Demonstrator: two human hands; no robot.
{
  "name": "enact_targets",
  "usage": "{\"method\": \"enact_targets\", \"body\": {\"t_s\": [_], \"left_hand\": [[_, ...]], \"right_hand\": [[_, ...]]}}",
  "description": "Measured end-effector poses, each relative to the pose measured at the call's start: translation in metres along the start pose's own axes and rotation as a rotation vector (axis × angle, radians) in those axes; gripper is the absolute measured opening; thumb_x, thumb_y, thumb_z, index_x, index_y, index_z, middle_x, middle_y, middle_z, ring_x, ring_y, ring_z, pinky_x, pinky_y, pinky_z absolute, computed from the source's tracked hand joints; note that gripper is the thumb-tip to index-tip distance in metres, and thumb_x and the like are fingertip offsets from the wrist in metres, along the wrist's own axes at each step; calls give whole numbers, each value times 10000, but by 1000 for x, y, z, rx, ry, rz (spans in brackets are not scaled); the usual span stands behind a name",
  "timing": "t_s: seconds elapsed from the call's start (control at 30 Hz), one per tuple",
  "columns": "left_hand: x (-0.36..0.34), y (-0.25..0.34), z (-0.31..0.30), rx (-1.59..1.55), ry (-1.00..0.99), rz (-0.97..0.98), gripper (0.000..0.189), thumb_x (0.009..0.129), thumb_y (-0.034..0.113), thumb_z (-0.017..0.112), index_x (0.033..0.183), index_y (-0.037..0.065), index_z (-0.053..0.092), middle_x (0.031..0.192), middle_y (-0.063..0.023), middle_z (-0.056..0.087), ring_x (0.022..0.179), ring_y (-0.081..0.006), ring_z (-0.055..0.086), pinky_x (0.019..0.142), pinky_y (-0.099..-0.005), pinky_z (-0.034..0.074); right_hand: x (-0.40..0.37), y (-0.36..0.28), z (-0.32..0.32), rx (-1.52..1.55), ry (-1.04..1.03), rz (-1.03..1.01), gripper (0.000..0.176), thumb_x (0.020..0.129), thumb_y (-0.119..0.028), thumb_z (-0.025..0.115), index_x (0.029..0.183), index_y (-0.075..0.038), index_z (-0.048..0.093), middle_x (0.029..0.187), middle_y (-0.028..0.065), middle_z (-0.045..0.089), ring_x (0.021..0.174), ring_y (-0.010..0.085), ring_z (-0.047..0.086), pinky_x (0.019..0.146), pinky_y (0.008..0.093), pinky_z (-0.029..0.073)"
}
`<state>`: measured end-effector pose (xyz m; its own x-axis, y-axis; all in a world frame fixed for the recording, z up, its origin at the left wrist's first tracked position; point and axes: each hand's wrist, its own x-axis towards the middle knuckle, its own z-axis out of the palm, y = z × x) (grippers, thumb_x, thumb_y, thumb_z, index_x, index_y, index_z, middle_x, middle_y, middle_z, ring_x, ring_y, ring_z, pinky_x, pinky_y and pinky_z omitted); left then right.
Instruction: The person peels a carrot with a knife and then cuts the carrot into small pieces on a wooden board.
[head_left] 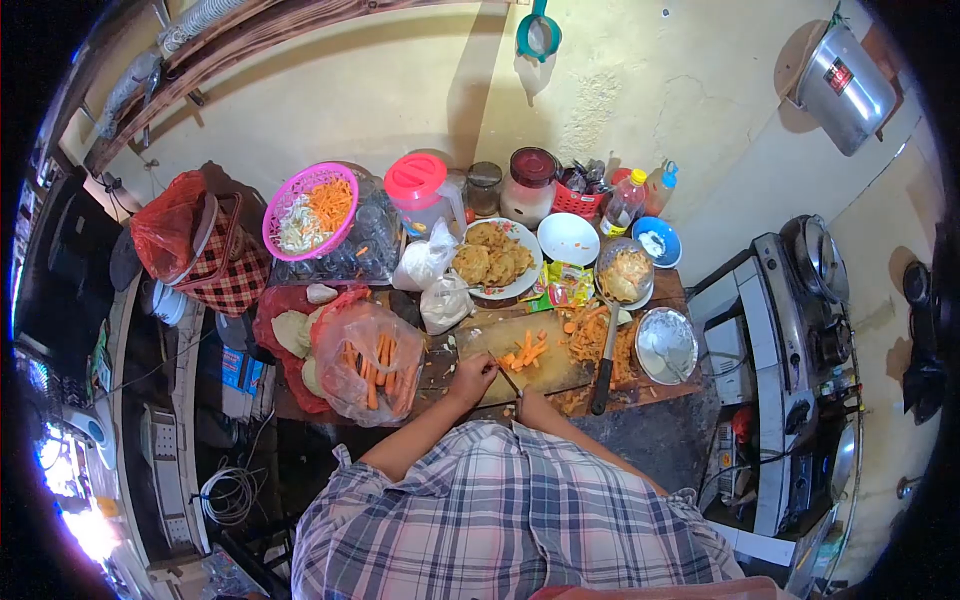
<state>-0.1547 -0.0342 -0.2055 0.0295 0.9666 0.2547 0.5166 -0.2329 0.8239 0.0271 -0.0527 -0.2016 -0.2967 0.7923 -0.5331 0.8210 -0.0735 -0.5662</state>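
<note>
My left hand is closed at the near edge of the chopping board, its fingers curled together. What they hold, if anything, is too small to tell. A knife points up and left from my right hand, which is closed around it and partly hidden by the plaid shirt. Cut carrot pieces lie on the board just beyond both hands. To the left, a clear plastic bag holds several whole carrots. Carrot peelings are heaped on the board's right side.
A long-handled strainer with food in it lies right of the board. Behind stand a plate of fritters, a white plate and a pink basket of shredded vegetables. A metal bowl sits at the right edge, near a stove.
</note>
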Motion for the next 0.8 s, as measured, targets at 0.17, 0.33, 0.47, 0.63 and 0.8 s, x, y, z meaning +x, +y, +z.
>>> {"method": "enact_targets", "body": {"t_s": [0.17,0.33,0.47,0.63,0.8], "left_hand": [[4,1,1,-6,-11,-22,109,755,59,651,788,-24,589,759,-165,594,709,-306,604,629,-366,480],[10,11,2,57,-28,-41,122,766,91,643,787,-19,594,755,-168,595,698,-307,600,631,-368,481],[16,10,15,28,-22,6,123,769,106,634,807,-8,606,763,-166,595,702,-313,599,643,-375,481],[25,29,20,125,-27,23,207,757,142,650,913,10,616,875,-155,597,796,-318,589,701,-388,485],[43,35,31,159,-42,103,252,743,149,654,963,32,619,1007,-143,573,949,-323,544,812,-400,451]], "right_hand": [[-15,4,-16,-86,-59,46,318,861,-196,513,1021,76,471,946,331,584,904,460,582,760,520,456],[-23,42,-3,62,139,-130,280,891,-211,481,999,46,506,866,275,598,819,455,582,728,506,458],[-50,28,-25,255,271,-201,270,908,-233,477,986,24,499,796,255,586,777,440,581,688,473,455],[-74,10,-61,304,292,-116,280,920,-245,472,947,33,480,793,268,576,779,434,584,669,457,450],[-79,18,-70,397,365,-97,244,935,-226,457,919,16,480,733,129,565,677,232,552,643,358,441]]}}
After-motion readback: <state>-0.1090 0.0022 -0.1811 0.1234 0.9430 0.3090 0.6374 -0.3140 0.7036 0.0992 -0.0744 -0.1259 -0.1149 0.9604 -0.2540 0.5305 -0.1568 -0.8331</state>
